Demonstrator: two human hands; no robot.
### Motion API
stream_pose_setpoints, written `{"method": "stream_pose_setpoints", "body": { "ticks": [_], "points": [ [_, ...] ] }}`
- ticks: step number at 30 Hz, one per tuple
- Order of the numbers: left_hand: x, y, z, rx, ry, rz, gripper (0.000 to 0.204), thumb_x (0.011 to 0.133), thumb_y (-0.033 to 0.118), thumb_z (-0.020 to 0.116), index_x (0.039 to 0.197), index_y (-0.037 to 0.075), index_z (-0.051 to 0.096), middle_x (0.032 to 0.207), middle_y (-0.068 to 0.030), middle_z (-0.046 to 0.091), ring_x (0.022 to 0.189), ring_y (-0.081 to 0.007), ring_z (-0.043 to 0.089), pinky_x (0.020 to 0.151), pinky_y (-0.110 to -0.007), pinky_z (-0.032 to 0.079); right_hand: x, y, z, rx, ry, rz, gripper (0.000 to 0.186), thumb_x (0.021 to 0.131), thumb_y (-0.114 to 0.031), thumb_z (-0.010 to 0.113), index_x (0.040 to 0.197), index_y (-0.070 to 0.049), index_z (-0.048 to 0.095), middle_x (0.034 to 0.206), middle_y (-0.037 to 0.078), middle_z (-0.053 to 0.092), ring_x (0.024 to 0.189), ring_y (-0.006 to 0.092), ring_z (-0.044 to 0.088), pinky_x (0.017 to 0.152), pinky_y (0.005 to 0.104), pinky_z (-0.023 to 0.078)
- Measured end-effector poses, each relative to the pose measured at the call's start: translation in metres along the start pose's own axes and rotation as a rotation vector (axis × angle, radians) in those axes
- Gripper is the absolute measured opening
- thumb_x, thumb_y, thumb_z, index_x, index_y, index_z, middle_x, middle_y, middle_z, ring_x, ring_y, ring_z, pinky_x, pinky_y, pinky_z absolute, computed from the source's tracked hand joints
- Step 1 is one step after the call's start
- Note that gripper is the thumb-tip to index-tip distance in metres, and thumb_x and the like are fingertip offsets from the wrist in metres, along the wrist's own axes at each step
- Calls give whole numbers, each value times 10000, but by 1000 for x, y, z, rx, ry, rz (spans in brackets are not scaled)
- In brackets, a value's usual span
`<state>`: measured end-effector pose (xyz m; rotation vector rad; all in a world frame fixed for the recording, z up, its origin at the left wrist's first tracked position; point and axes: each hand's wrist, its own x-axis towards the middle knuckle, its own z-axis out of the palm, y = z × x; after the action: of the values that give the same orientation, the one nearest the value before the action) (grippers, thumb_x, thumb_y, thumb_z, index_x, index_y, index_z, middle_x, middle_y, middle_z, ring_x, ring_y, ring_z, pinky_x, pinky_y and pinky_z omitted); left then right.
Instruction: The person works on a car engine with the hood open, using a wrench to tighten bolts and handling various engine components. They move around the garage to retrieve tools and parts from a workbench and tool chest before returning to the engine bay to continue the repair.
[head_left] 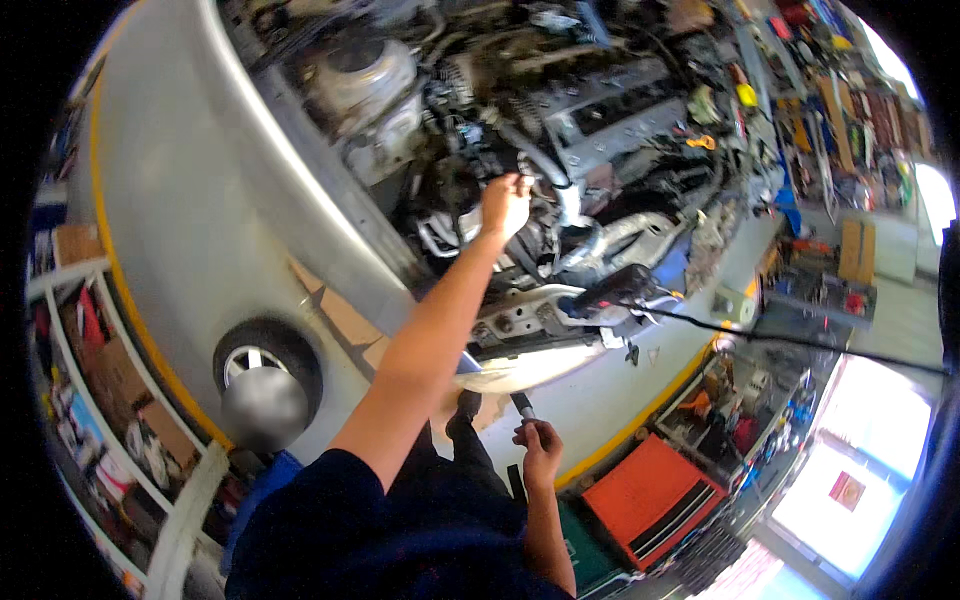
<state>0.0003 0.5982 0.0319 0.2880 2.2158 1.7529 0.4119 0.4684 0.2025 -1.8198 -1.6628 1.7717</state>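
Left arm fully extended from the dark-sleeved shoulder, left hand reaching deep into the engine bay with fingers curled; right hand held low, well short of that bay, fist closed, forearm bent.

Silver-grey car body edged by yellow floor line; red tool chest seen right of it; black-handled tool gripped; dark navy sleeve worn.
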Motion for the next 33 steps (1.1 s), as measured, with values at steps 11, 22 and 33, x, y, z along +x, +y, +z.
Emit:
{"method": "stream_pose_setpoints", "body": {
  "ticks": [11, 22, 33],
  "points": [
    [0, 12, -16, -367, -191, -263, 277, 990, 229, 607, 1022, -29, 703, 748, -18, 597, 642, -90, 555, 674, -296, 576, -5, 35, -64, 71, 88, -21, 172, 975, -97, 591, 1000, 63, 648, 842, 104, 696, 725, 153, 653, 689, 284, 530],
    [-142, 61, -94, -890, -57, -275, 283, 930, 306, 710, 1101, 101, 618, 924, -2, 605, 816, -137, 573, 758, -334, 500, 18, 74, -178, 331, 32, -104, 139, 962, -96, 611, 998, 24, 671, 840, 84, 705, 715, 150, 651, 670, 284, 532],
    [-502, 181, 72, -329, -258, -342, 253, 988, 249, 549, 1098, 22, 568, 880, -131, 676, 709, -188, 636, 654, -322, 536, 59, 150, -410, 430, -13, -247, 173, 964, -120, 604, 979, 43, 660, 822, 107, 693, 699, 162, 653, 658, 296, 545]
  ]
}}
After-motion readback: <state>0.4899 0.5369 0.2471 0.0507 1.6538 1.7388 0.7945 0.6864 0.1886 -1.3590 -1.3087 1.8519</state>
